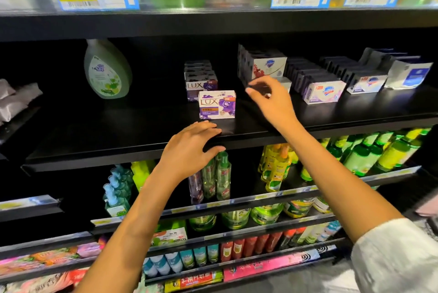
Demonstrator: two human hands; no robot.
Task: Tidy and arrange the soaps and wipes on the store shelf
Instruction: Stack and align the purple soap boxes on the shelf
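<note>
Head view, with places given relative to the front LUX soap box.

Front LUX soap box (217,104): stands upright on the black shelf (118,136), label facing out, forward of its own row and touched by neither hand.
LUX row (200,79): just behind and slightly left of the front box, a line of the same purple boxes running toward the back.
Left hand (189,150): below and left of the front box, fingers spread and nearly straight, fingertips resting on the shelf's front edge, thumb (213,150) under the lip; it holds nothing.
Right hand (270,100): just right of the front box, raised over the shelf, fingers loosely bent and parted; whether the fingertips touch the box behind them I cannot tell, and nothing is clearly held.
Stacked white soap boxes (265,65): right of and behind the front box, directly behind the right hand.
Further soap rows (324,92): well to the right, several lines of white-and-blue boxes.
Green refill pouch (106,69): well to the left, leaning upright at the back.
Grey packs (16,100): far left edge, blurred.
</note>
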